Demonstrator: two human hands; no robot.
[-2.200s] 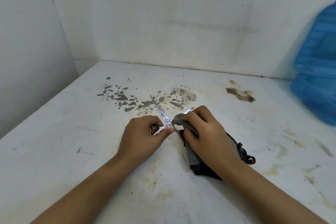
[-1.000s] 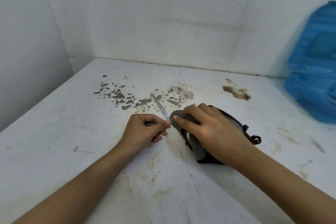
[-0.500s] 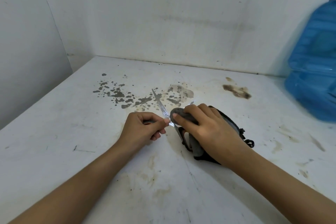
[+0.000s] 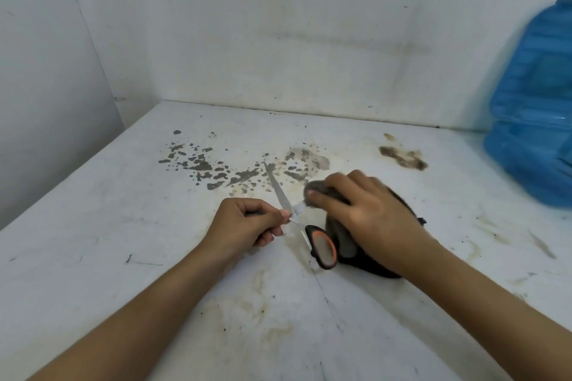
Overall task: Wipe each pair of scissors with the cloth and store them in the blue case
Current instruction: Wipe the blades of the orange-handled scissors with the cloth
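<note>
A pair of scissors (image 4: 280,192) lies spread open on the white table, one blade pointing up and left. My left hand (image 4: 244,223) grips one handle near the pivot. Its other handle (image 4: 323,247), black with an orange rim, shows between my hands. My right hand (image 4: 362,210) holds a grey cloth (image 4: 315,192) wrapped over the second blade, which is mostly hidden. More dark cloth and dark handles lie under my right hand. The blue case (image 4: 535,108) stands open at the far right against the wall.
The white table (image 4: 108,241) is stained, with dark flaking spots (image 4: 216,170) behind the scissors and a brown patch (image 4: 402,158) towards the case. White walls close the back and left sides.
My right hand has slid the cloth outward along the blade, away from the pivot. The orange-rimmed handle has come into view between my hands. My left hand keeps its grip.
</note>
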